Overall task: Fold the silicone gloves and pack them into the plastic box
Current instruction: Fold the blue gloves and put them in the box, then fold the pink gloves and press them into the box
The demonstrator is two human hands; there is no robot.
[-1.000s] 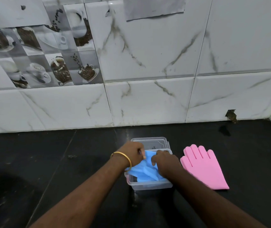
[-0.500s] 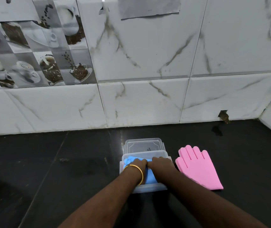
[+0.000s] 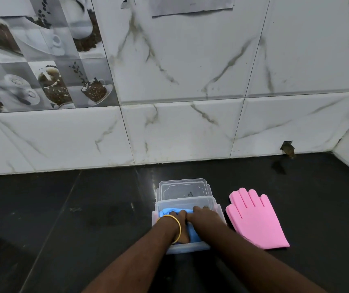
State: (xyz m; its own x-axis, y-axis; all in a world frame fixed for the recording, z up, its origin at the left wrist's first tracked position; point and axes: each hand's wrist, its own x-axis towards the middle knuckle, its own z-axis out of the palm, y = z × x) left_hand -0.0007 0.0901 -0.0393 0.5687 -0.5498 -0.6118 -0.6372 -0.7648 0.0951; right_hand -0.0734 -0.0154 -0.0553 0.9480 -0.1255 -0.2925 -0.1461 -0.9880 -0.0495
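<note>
A clear plastic box (image 3: 187, 204) stands on the black counter near me. A folded blue silicone glove (image 3: 167, 211) lies inside it. My left hand (image 3: 176, 222), with a gold bangle at the wrist, presses down on the glove in the box's left half. My right hand (image 3: 204, 215) presses down beside it in the right half, and the two hands touch. The fingertips of both hands point down into the box and are hidden. A pink silicone glove (image 3: 254, 218) lies flat and unfolded on the counter, just right of the box, fingers towards the wall.
The box's clear lid (image 3: 183, 188) lies flat right behind the box. The black counter (image 3: 84, 208) runs back to a white marble-tiled wall (image 3: 190, 132), which turns a corner at the far right.
The blue glove was bunched above the box rim between my fingers; both hands have since pushed it down inside. The view has shifted slightly.
</note>
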